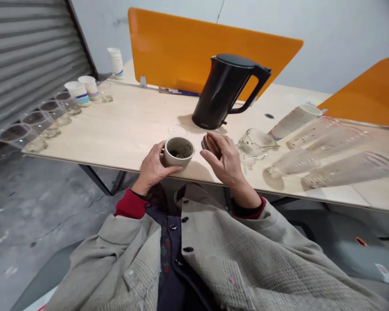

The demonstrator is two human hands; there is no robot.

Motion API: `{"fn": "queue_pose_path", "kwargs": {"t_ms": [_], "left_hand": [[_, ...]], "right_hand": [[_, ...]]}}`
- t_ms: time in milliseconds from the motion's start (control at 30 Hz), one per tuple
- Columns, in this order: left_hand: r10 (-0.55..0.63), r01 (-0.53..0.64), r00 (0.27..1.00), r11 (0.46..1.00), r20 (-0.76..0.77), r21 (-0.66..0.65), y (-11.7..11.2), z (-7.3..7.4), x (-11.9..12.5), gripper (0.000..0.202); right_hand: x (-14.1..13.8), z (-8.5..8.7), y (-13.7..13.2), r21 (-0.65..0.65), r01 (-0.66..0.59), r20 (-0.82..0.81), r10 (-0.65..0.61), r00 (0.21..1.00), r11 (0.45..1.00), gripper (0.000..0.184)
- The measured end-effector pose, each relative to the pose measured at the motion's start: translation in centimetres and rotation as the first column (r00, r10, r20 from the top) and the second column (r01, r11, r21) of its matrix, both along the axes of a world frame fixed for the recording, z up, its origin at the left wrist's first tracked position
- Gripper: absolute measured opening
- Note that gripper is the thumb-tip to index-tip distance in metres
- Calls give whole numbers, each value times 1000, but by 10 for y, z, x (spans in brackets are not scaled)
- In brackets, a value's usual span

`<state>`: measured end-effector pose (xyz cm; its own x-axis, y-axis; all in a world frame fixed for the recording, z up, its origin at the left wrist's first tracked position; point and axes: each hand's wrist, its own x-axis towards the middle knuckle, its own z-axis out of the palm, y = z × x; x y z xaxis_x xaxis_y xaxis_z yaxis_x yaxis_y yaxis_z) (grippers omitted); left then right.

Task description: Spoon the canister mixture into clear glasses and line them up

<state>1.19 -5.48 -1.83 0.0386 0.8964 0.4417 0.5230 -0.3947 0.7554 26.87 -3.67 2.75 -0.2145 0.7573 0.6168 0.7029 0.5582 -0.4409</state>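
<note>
My left hand (153, 169) is wrapped round a pale ceramic jar (177, 164) near the table's front edge. Dark loose bits that look like tea leaves (179, 153) lie inside its open mouth. Just right of the jar, my right hand (225, 162) grips a round brown lid (213, 145), tilted on its side and apart from the jar. A clear glass pitcher (254, 143) with dark specks stands beyond the right hand. Behind the jar lies a thin clear disc or ring (178, 130); its kind is unclear.
A black electric kettle (225, 93) stands behind the right hand, before an orange divider (175, 47). Stacked paper cups (293, 121) and clear plastic cup stacks (346, 170) fill the right side. Several clear cups (35, 125) and paper cups (78, 93) line the left edge.
</note>
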Motion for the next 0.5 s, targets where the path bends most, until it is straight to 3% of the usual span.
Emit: {"fn": "queue_pose_path", "kwargs": {"t_ms": [200, 333, 500], "left_hand": [[8, -14, 998, 995, -58, -101, -4, 5, 1, 99], [23, -50, 991, 978, -133, -200, -7, 10, 1, 99], [20, -60, 981, 977, -194, -203, -8, 15, 2, 98]], "right_hand": [[-39, 25, 0, 84, -164, 178, 147, 973, 983, 75], [-58, 25, 4, 44, -225, 315, 200, 928, 973, 79], [-68, 26, 5, -5, -216, 391, 200, 898, 976, 81]]}}
